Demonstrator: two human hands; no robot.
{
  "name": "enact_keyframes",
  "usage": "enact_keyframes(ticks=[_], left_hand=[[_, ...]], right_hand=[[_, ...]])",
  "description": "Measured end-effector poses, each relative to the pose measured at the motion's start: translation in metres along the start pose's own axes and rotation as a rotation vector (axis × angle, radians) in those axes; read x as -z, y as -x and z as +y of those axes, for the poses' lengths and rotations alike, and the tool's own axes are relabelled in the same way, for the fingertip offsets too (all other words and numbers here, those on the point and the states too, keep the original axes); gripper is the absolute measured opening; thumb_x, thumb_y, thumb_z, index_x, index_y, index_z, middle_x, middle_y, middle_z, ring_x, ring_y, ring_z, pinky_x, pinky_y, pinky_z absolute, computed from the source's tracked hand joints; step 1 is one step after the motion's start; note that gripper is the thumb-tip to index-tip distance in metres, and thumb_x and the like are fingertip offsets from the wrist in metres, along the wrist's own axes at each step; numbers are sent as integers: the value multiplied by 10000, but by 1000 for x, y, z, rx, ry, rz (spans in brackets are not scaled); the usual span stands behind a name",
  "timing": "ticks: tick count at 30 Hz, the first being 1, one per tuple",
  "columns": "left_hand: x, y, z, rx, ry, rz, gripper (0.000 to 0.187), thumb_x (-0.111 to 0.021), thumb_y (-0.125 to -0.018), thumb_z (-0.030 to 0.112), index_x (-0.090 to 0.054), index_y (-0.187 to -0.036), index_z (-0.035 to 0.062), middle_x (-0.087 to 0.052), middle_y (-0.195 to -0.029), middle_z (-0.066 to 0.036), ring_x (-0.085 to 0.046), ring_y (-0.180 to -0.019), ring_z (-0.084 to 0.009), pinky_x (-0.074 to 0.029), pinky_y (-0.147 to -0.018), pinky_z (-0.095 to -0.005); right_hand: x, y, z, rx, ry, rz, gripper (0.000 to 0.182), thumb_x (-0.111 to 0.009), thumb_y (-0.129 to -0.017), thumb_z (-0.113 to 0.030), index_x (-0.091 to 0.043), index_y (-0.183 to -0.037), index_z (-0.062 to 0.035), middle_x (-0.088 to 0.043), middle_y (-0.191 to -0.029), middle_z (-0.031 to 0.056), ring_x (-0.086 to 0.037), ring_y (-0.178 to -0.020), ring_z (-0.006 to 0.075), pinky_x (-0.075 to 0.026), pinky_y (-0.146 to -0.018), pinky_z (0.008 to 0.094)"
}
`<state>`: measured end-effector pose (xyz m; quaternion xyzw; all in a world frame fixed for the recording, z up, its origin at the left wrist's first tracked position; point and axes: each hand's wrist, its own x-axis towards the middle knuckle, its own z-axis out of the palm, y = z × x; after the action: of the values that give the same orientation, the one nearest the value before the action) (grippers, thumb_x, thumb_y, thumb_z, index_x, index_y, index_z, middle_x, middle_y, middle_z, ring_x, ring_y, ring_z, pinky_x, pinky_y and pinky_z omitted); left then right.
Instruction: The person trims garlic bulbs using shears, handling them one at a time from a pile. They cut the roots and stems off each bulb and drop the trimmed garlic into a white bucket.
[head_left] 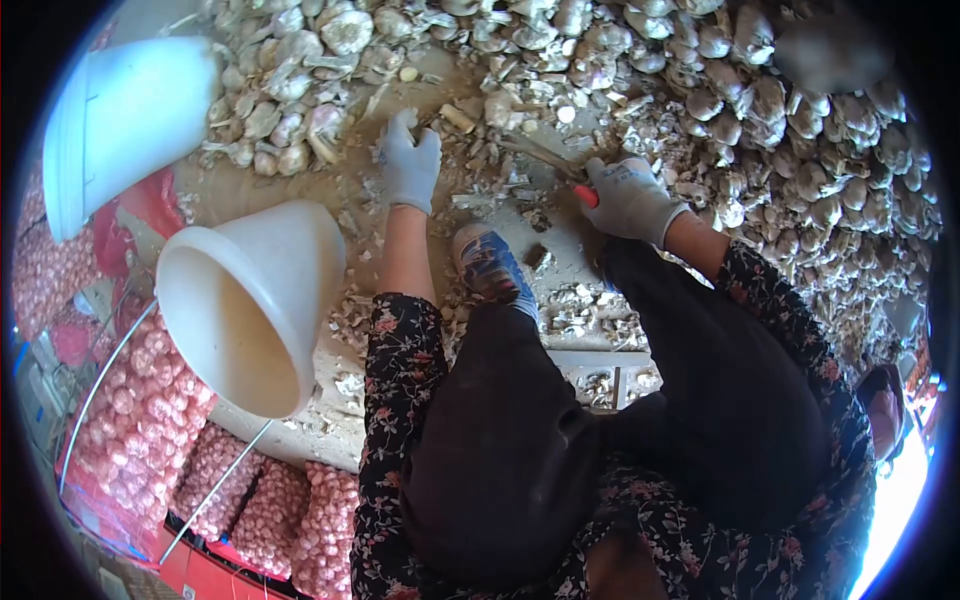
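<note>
My left hand (pixel 410 162), in a pale grey work glove, is over the dusty floor beside loose garlic bulbs (pixel 322 125). Its thumb and forefinger are apart, with no object visible between them. Red-handled pruning shears (pixel 545 152) are gripped in my right hand (pixel 628 195), also gloved, their blades pointing left. Between both hands lie cut stem pieces (pixel 458 118) and dry garlic skins. A large pile of garlic bulbs (pixel 735 130) with stems rises beyond and right of my right hand.
A white bucket (pixel 285 255) lies tipped on its side left of my left arm. Behind it is another white bucket (pixel 140 120). Filled mesh sacks of garlic (pixel 135 400) stand at lower left. My shoe (pixel 492 262) rests between my arms.
</note>
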<state>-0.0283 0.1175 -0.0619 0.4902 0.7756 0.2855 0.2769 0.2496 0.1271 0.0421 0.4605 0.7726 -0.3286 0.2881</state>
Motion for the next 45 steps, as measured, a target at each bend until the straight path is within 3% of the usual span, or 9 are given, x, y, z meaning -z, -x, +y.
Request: enact_keyframes(ticks=[6, 9, 13, 16, 27, 29, 32, 36, 45], left_hand=[[-10, -5, 64, -198, 112, -255, 331, -642, -754, 163, -571, -1053, 41, -572, -1128, -172, -564, -1029, -347, -449, -893, -397], [-22, -16, 87, -342, -542, -554, 490, -692, -759, 242, -531, -1206, 122, -612, -1115, -117, -596, -1033, -242, -473, -879, -359], [-21, -19, 62, -15, 89, -537, 660, -794, -665, 279, -512, -1189, -6, -605, -1088, -127, -581, -993, -199, -463, -871, -302], [-17, -3, 42, -53, 88, -474, 743, -788, -620, 326, -506, -1208, -29, -583, -1165, -204, -571, -1069, -322, -423, -948, -372], [11, 11, 72, -119, -2, -546, 634, -829, -604, 267, -569, -1124, 14, -639, -1029, -175, -643, -889, -281, -492, -816, -342], [13, 19, 66, 224, 702, -574, 553, -771, -709, 126, -513, -1183, 3, -606, -1094, -118, -606, -907, -178, -501, -833, -301], [26, 34, 74, 226, 1320, -510, 537, -708, -750, 60, -483, -1237, 56, -583, -1141, -113, -621, -917, -218, -518, -847, -334], [23, 45, 68, 157, 1477, -477, 566, -681, -758, 23, -453, -1271, 95, -576, -1141, -80, -586, -1018, -222, -497, -879, -368], [56, 50, 89, -14, 515, -354, 527, -737, -706, 119, -502, -1161, -5, -579, -1071, -86, -574, -940, -123, -480, -818, -272]], right_hand=[[6, 4, 4, -91, -2, 27, 358, -486, -891, -337, -527, -1044, -16, -663, -892, 179, -654, -865, 327, -490, -780, 398], [7, 4, 2, -86, 135, 22, 340, -515, -878, -313, -522, -1049, -19, -652, -948, 178, -653, -888, 318, -501, -773, 403], [-1, 14, 20, -152, 97, 43, 412, -516, -883, -370, -480, -1053, 3, -625, -941, 200, -628, -893, 372, -491, -765, 451], [-7, 24, 24, -163, -23, 172, 426, -520, -877, -367, -454, -1096, -7, -610, -955, 201, -620, -892, 369, -479, -781, 458], [-7, 7, 16, 101, -352, 384, 316, -576, -840, -261, -437, -1003, -29, -602, -735, 220, -615, -705, 393, -489, -651, 477], [-6, 11, 22, 34, -437, 377, 340, -569, -850, -310, -462, -941, -1, -608, -716, 227, -622, -725, 399, -493, -666, 459], [-9, 25, 23, 80, -376, 403, 315, -584, -845, -278, -445, -968, -23, -603, -714, 225, -603, -708, 424, -479, -645, 487], [-4, 25, 7, 190, -266, 432, 434, -598, -828, -284, -433, -1122, -11, -571, -913, 227, -581, -861, 399, -463, -761, 460], [19, 16, -19, 214, 125, 517, 450, -565, -835, -357, -453, -1106, -16, -563, -941, 181, -592, -877, 328, -480, -750, 431]])
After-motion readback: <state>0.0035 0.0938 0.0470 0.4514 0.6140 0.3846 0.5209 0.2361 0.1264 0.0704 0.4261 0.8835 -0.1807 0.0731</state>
